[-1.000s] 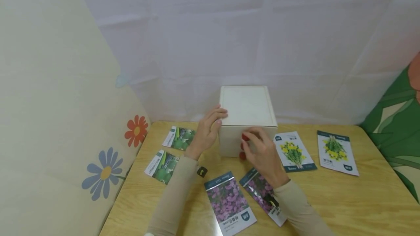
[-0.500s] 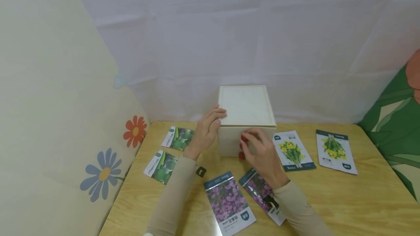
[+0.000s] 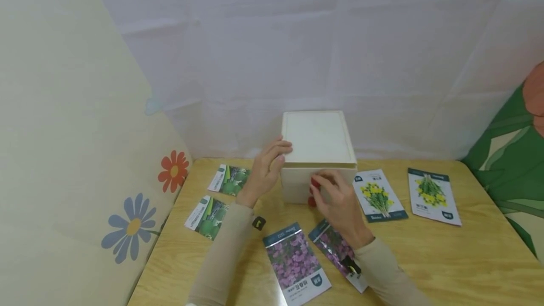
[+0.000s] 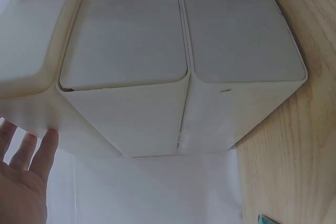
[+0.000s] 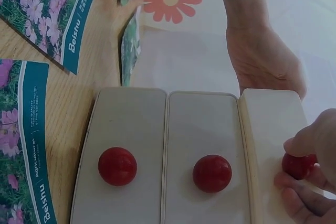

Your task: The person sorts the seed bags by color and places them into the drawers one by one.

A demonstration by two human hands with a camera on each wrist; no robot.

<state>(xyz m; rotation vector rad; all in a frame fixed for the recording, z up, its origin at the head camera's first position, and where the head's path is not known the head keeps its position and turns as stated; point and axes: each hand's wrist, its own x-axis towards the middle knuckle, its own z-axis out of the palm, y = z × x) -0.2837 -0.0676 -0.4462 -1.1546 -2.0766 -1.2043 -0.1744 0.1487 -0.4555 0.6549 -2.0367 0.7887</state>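
A small white drawer cabinet (image 3: 318, 136) stands at the back of the table, with three drawers stacked one above another. My right hand (image 3: 340, 204) pinches the round red knob (image 5: 299, 166) of the top drawer (image 5: 275, 124), which sticks out slightly past the other two. The middle drawer's knob (image 5: 212, 173) and the bottom drawer's knob (image 5: 117, 166) are free, and both those drawers sit flush. My left hand (image 3: 265, 169) rests against the cabinet's left side, fingertips over its top edge; in the left wrist view its fingers (image 4: 44, 153) look fairly straight. The top drawer's inside cannot be made out.
Seed packets lie around the cabinet on the wooden table (image 3: 425, 254): green ones (image 3: 231, 181) at left, purple-flowered ones (image 3: 293, 261) in front, yellow-flowered ones (image 3: 379, 196) at right. A white cloth (image 3: 263, 60) hangs close behind. A small black object (image 3: 259, 223) lies by the left forearm.
The top drawer has come forward a little, opening a thin gap under the cabinet's top edge. My right hand has moved slightly toward me with the knob; my left hand stays on the cabinet.
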